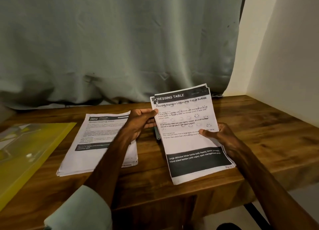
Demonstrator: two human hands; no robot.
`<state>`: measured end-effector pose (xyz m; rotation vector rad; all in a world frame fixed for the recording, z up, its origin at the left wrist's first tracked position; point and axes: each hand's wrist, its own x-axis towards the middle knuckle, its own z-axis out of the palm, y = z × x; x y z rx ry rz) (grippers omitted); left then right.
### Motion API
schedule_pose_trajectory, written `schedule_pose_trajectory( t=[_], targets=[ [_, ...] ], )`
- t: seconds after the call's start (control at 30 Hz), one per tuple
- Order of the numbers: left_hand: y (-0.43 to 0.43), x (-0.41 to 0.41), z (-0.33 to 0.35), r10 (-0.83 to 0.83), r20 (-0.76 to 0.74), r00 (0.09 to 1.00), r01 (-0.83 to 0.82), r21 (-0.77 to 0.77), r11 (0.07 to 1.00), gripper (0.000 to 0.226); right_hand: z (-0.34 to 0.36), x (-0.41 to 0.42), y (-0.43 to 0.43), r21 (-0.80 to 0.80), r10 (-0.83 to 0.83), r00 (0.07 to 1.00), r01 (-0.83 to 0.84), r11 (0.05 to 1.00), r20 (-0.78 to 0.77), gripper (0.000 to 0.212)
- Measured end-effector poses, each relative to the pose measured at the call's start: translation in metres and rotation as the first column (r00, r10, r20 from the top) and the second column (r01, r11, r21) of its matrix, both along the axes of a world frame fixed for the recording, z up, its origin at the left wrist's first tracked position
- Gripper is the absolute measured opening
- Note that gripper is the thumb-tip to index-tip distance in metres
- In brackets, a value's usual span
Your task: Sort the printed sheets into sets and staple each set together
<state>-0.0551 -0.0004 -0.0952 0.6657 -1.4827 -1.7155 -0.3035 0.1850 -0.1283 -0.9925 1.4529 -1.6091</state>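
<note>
Seeing only a sliver of a dark object [157, 134] on the table [259, 126]. The held set of sheets [189, 140] is covering the rest, so I can't tell what it is. The yellow folder [25, 152] at the table's left end is running out of frame. The left forearm is crossing the flat stack [96, 143] lying mid-table, and I'm reading only "2652" on its blurred top page. The held set is tilting up over the table's right half, with "DRESSING TABLE" heading the top page. The left hand [141, 122] is pinching its left edge, thumb on the front, fingers curling behind. The right hand [219, 134] is gripping the right edge, thumb on the print, fingers hidden behind the paper.
</note>
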Motion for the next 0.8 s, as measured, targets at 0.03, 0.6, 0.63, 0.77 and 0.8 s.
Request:
schedule_pose_trajectory(
  t=[0.03, 0.6, 0.63, 0.77, 0.8],
  targets=[
    [0.000, -0.001, -0.001, -0.008, -0.003, 1.000, 0.008, -0.007, 1.000, 0.019, 0.000, 0.000, 0.001, -0.002, 0.006, 1.000, -0.006, 1.000, 0.019, 0.031],
    [0.036, -0.059, 0.017, -0.034, -0.037, 0.999, 0.026, -0.205, 0.978, 0.019, 0.059, -0.005, 0.000, -0.268, -0.281, 0.933, 0.218, 0.939, -0.226, 0.027],
    [0.037, -0.062, 0.023, -0.027, -0.053, 0.998, 0.014, -0.238, 0.971, 0.023, 0.064, -0.008, 0.001, -0.291, -0.298, 0.924, 0.224, 0.930, -0.242, 0.032],
    [0.048, -0.073, 0.022, -0.009, -0.080, 0.997, -0.013, -0.269, 0.963, 0.027, 0.060, -0.018, 0.009, -0.314, -0.326, 0.919, 0.250, 0.916, -0.221, 0.033],
    [0.050, -0.075, 0.016, -0.006, -0.081, 0.997, -0.014, -0.253, 0.967, 0.028, 0.054, -0.019, 0.010, -0.305, -0.327, 0.923, 0.258, 0.917, -0.202, 0.031]
  ],
)
